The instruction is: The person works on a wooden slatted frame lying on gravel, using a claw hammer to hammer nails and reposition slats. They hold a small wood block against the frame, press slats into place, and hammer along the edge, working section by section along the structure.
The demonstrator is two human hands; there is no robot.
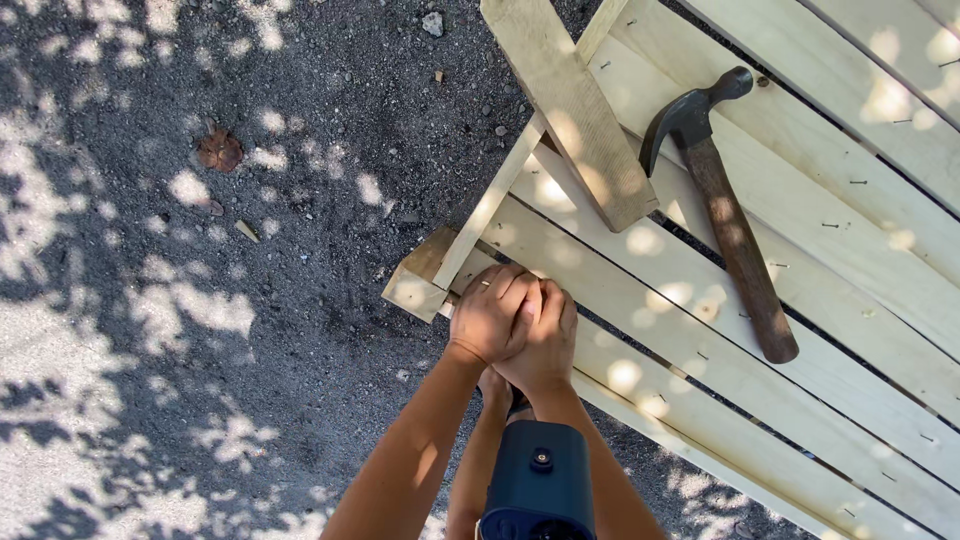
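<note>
My left hand (488, 315) and my right hand (545, 348) are clasped together, the left folded over the right, at the near left corner of a pale wooden pallet (700, 330). Both sets of fingers are curled shut. Just below them a dark blue power tool (538, 480) points toward the pallet, and its front end disappears under my right hand. Whatever lies beneath the hands is hidden. A third skin-coloured limb (478, 450) shows between my forearms; I cannot tell what it is.
A claw hammer (725, 205) with a brown wooden handle lies on the slats to the right. A loose plank (570, 100) rests diagonally across the pallet's upper left. Small nails dot the slats. Dark gravel ground (200, 300) with dappled sunlight spreads to the left.
</note>
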